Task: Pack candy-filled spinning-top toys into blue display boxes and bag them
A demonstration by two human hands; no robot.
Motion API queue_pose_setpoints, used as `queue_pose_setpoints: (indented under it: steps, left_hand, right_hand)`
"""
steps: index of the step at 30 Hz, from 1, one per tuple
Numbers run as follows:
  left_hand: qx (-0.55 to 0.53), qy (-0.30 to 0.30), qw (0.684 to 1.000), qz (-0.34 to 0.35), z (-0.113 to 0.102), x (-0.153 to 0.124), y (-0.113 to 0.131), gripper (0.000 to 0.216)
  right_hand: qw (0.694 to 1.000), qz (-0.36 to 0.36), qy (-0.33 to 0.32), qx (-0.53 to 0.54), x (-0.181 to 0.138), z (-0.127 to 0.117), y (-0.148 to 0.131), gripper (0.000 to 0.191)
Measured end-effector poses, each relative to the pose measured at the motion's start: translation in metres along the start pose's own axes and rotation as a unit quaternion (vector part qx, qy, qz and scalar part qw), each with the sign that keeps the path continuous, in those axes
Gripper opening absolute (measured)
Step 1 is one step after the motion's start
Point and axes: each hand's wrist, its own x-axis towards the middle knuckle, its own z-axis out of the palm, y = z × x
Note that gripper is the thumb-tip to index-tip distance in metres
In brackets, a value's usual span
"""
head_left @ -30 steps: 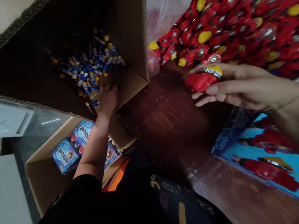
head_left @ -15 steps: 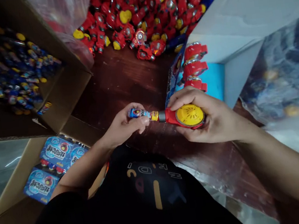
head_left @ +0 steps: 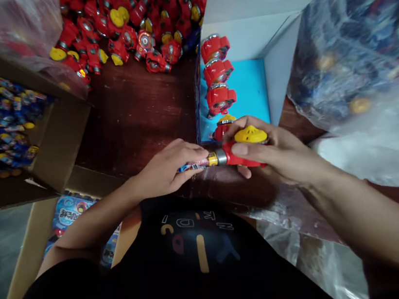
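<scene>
My left hand [head_left: 167,169] is closed round a small printed tube [head_left: 197,165] with a yellow end, and the fingers cover part of it. The yellow end meets the grey neck of a red toy [head_left: 235,155], in line with it; whether the two are joined I cannot tell. My right hand [head_left: 281,153] grips the red body, its thumb along the near side. A round yellow cap sits on top of the toy, seen edge-on. Just beyond that hand, several similar red toys [head_left: 218,73] stand in a row inside an open display box [head_left: 254,91] with a blue floor.
Red toys with yellow caps [head_left: 132,26] lie heaped at the back of the dark wooden table [head_left: 135,109]. At left, a cardboard carton [head_left: 62,138] holds many printed tubes [head_left: 0,117]. Another carton below holds blue printed boxes [head_left: 70,210]. Clear plastic bags [head_left: 354,70] lie at right.
The toy has turned, so its yellow cap shows edge-on instead of face-on. My left fingers now lie over the tube. The view has shifted, and more of the display box shows.
</scene>
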Motion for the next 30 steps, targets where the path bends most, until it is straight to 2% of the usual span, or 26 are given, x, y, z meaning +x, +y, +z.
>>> queue_pose_setpoints:
  steps: [2, 4, 5, 7, 8, 10, 11, 13, 14, 15, 16, 18, 20, 22, 24, 26, 28, 30]
  left_hand:
    - [-0.044, 0.012, 0.999, -0.03, -0.005, 0.008, 0.003, 0.029]
    - [-0.115, 0.015, 0.99, -0.081, -0.008, 0.015, 0.007, 0.031]
    - [-0.145, 0.007, 0.985, -0.098, -0.007, 0.018, 0.007, 0.029]
    - [-0.148, 0.01, 0.984, -0.094, -0.003, 0.023, 0.008, 0.026]
    - [-0.11, 0.024, 0.992, -0.061, 0.001, 0.025, 0.007, 0.025]
    - [0.042, 0.054, 0.995, 0.075, 0.008, 0.03, 0.006, 0.022]
    - [0.132, 0.065, 0.976, 0.161, 0.011, 0.033, 0.006, 0.021]
    - [0.272, 0.07, 0.908, 0.31, 0.011, 0.043, 0.007, 0.019]
    - [0.313, 0.06, 0.881, 0.35, 0.009, 0.051, 0.007, 0.019]
    - [0.332, 0.041, 0.87, 0.364, 0.004, 0.06, 0.006, 0.021]
    - [0.329, 0.017, 0.875, 0.354, -0.001, 0.07, 0.003, 0.024]
    - [0.284, -0.014, 0.92, 0.271, -0.015, 0.098, -0.01, 0.034]
    - [0.221, 0.015, 0.961, 0.168, -0.027, 0.131, -0.034, 0.043]
    - [0.188, 0.036, 0.976, 0.108, -0.034, 0.163, -0.064, 0.04]
    - [0.187, -0.007, 0.977, 0.106, -0.034, 0.187, -0.091, 0.025]
    - [0.191, -0.058, 0.972, 0.127, -0.031, 0.2, -0.106, 0.016]
    - [0.187, -0.085, 0.966, 0.154, -0.028, 0.203, -0.11, 0.018]
    - [0.189, -0.067, 0.965, 0.169, -0.029, 0.201, -0.11, 0.02]
  right_hand:
    - [0.998, -0.032, 0.016, -0.06, -0.014, -0.008, -0.011, 0.058]
    - [0.978, -0.098, 0.047, -0.179, -0.026, -0.017, -0.018, 0.081]
    - [0.961, -0.124, 0.07, -0.237, -0.031, -0.021, -0.018, 0.086]
    - [0.936, -0.135, 0.12, -0.302, -0.035, -0.026, -0.013, 0.078]
    - [0.937, -0.12, 0.138, -0.297, -0.035, -0.029, -0.009, 0.069]
    - [0.96, -0.063, 0.155, -0.224, -0.032, -0.032, -0.001, 0.058]
    - [0.973, -0.03, 0.152, -0.169, -0.031, -0.034, 0.002, 0.056]
    - [0.989, 0.022, 0.129, -0.07, -0.029, -0.039, 0.005, 0.054]
    - [0.991, 0.035, 0.122, -0.041, -0.03, -0.043, 0.004, 0.054]
    - [0.991, 0.038, 0.126, -0.028, -0.032, -0.048, 0.003, 0.052]
    - [0.988, 0.029, 0.146, -0.033, -0.034, -0.053, 0.001, 0.051]
    - [0.968, -0.023, 0.236, -0.08, -0.04, -0.068, -0.005, 0.049]
    - [0.923, -0.099, 0.345, -0.137, -0.044, -0.088, -0.008, 0.053]
    - [0.89, -0.146, 0.393, -0.18, -0.044, -0.11, -0.007, 0.063]
    - [0.884, -0.157, 0.376, -0.229, -0.036, -0.131, -0.002, 0.071]
    - [0.868, -0.173, 0.355, -0.3, -0.02, -0.144, 0.003, 0.072]
    - [0.827, -0.193, 0.346, -0.399, 0.004, -0.147, 0.005, 0.067]
    - [0.786, -0.185, 0.319, -0.495, 0.034, -0.142, -0.001, 0.058]
